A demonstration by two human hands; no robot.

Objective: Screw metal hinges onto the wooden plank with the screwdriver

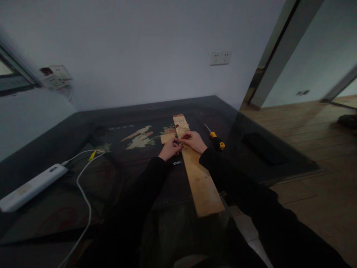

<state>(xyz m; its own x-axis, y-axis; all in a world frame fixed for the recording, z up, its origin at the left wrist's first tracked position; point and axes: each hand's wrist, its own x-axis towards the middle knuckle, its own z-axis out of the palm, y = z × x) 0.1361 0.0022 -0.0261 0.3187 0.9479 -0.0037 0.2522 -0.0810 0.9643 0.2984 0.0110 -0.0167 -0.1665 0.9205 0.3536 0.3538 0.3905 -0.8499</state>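
Observation:
A long wooden board (201,183) lies lengthwise on the dark table, its near end reaching past the table's front edge. My left hand (170,149) and my right hand (194,141) meet over its far half, fingers pinched close together. Something small and shiny shows at the fingertips, too small to name. A small light wooden piece (166,138) sits beside the board, just beyond my left hand. Several small metal pieces, seemingly screws (176,163), lie on the table left of the board. To the right rests a yellow and black screwdriver (215,140).
The dark table (134,111) with a bird and flower picture stands against the wall. A white power strip (33,186) with a white cord (86,197) lies at the left. At the right is a flat black object (264,149). Wall sockets (220,58) are behind.

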